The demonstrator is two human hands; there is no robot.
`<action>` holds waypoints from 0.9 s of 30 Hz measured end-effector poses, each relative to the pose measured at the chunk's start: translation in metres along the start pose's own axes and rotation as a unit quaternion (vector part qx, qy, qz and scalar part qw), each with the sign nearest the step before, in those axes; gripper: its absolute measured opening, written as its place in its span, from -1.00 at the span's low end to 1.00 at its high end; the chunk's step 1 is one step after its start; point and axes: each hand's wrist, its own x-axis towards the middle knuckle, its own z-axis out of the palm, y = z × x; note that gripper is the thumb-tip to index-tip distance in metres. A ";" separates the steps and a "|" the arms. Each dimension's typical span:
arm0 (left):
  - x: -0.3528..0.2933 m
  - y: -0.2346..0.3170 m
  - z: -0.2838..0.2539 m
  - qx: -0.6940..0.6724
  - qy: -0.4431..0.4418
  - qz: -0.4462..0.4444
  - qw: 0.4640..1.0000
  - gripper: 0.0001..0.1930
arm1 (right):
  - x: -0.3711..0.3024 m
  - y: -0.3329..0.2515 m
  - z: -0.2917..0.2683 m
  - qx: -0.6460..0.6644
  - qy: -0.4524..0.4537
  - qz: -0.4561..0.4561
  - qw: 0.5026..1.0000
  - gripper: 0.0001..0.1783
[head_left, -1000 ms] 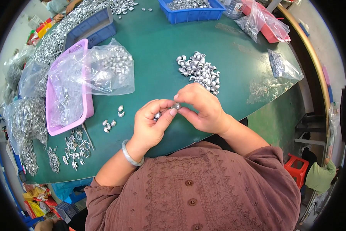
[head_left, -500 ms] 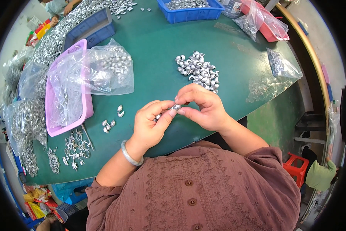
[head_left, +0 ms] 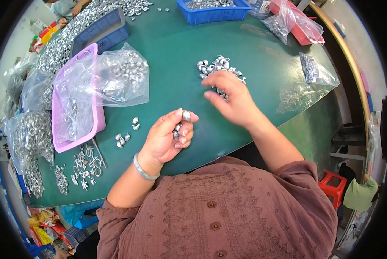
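Note:
Between the thumb and forefinger of my left hand [head_left: 165, 134] is a silver teardrop-shaped metal piece [head_left: 186, 115]. A few more silver pieces [head_left: 177, 129] sit in its curled fingers. My right hand [head_left: 231, 97] hovers at the near side of a heap of similar silver pieces [head_left: 220, 64], thumb and fingers apart, nothing visible between them; it hides part of the heap. Left of my left hand, several loose silver pieces [head_left: 122, 140] lie on the green table [head_left: 172, 64].
A lilac basket [head_left: 99, 123] with clear bags stands at left, beside a bag of silver pieces [head_left: 131, 71]. Small metal parts [head_left: 86, 166] lie near it. Blue trays [head_left: 215, 16] and a red tray [head_left: 303, 32] stand farther back. A co-worker's hand [head_left: 62, 21] shows far left.
My hands have parted. The right hand has moved away to the heap, its fingers opening; the left hand has turned and keeps a silver piece at its fingertips.

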 end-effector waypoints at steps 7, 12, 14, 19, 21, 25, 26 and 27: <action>0.003 0.001 -0.005 -0.092 -0.029 -0.034 0.995 -0.70 | 0.028 0.030 0.007 -0.264 -0.044 0.015 0.963 -0.74; 0.003 0.002 -0.008 -0.114 -0.029 -0.037 0.992 -0.70 | 0.034 0.032 0.015 -0.305 -0.073 0.012 0.949 -0.75; 0.004 0.002 -0.009 -0.118 -0.028 -0.037 0.992 -0.70 | 0.033 0.033 0.016 -0.300 -0.088 0.012 0.950 -0.76; 0.005 0.000 -0.013 -0.126 -0.024 -0.027 0.991 -0.72 | 0.035 0.036 0.012 -0.204 -0.082 0.021 0.975 -0.84; 0.005 0.000 -0.013 -0.118 -0.029 -0.024 0.992 -0.73 | 0.036 0.040 0.012 -0.222 -0.071 0.026 0.972 -0.84; 0.006 0.001 -0.010 -0.108 -0.016 -0.010 0.994 -0.74 | 0.036 0.042 0.013 -0.268 -0.092 0.036 0.958 -0.85; 0.006 0.001 -0.010 -0.109 -0.015 -0.009 0.994 -0.74 | 0.037 0.041 0.013 -0.268 -0.093 0.035 0.958 -0.85; 0.005 0.001 -0.012 -0.104 -0.013 -0.007 0.995 -0.74 | 0.038 0.039 0.011 -0.261 -0.094 0.015 0.961 -0.85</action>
